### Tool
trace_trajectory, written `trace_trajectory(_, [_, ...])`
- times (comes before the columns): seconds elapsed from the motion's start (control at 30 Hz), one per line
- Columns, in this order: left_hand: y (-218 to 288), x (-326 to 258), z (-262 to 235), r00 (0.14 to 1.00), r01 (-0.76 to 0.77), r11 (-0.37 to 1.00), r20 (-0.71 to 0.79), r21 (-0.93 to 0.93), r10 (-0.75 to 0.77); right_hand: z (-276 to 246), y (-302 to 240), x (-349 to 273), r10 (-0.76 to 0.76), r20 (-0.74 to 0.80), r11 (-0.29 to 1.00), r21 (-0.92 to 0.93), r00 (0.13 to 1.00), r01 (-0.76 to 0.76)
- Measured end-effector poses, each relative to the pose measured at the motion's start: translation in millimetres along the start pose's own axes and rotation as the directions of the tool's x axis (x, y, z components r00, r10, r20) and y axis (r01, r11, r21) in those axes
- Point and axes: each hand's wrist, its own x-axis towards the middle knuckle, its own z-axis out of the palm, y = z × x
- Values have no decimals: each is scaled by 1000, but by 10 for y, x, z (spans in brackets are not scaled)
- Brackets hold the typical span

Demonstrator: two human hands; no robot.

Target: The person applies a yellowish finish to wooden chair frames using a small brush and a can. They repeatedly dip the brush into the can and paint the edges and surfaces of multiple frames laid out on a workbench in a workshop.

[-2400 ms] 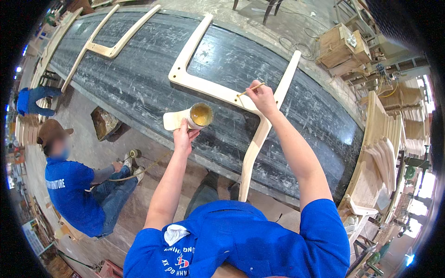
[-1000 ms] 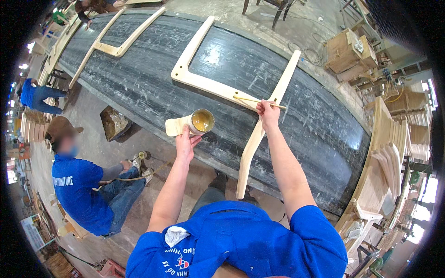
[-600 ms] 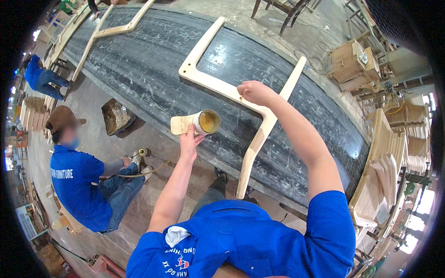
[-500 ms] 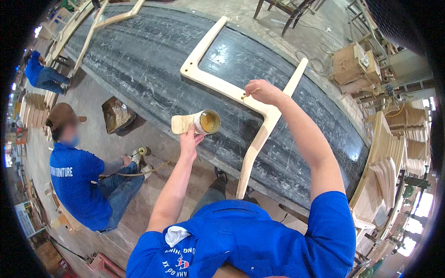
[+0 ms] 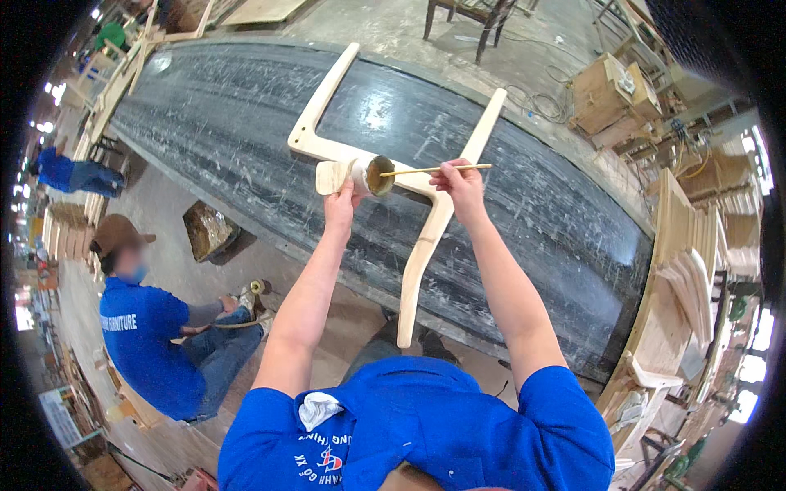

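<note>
My left hand is closed around a small round can with a flat wooden paddle at its left side. The can is tilted, its mouth facing right, and has yellowish-brown stuff inside. Between the fingers of my right hand is a thin wooden stick, its tip at the can's mouth. Below both hands a pale wooden chair frame lies on the long dark table. One end of the frame juts over the near edge, and a dark hole shows near its left corner.
At the left a seated co-worker in a blue shirt holds a hose-fed tool. A dark tub stands on the floor by the table. Stacked wooden parts and a wooden box are at the right.
My right hand has drawn back from the frame's hole and brought the stick to the can. The can has moved up and right, turning toward the stick. The view has shifted slightly.
</note>
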Motion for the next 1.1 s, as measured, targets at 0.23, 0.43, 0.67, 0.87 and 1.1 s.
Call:
trace_trajectory(0.23, [647, -566, 659, 919, -352, 933, 161, -79, 361, -355, -641, -501, -269, 156, 932, -207, 950, 298])
trace_trajectory(0.43, [1215, -1156, 1123, 803, -560, 823, 184, -91, 567, -689, -1297, -941, -477, 177, 875, 2, 861, 485])
trace_trajectory(0.67, [1644, -1639, 1599, 711, -673, 732, 183, -105, 679, -1016, -1859, -1356, -669, 213, 735, 41, 713, 677])
trace_trajectory(0.87, [1686, -1809, 1763, 683, -713, 701, 209, -20, 700, -1188, -1968, -1521, -737, 162, 671, 62, 656, 739])
trace_trajectory(1.1, [1450, -1721, 1915, 718, -691, 721, 167, 55, 676, -1067, -1624, -1464, -608, -80, 748, 275, 789, 604])
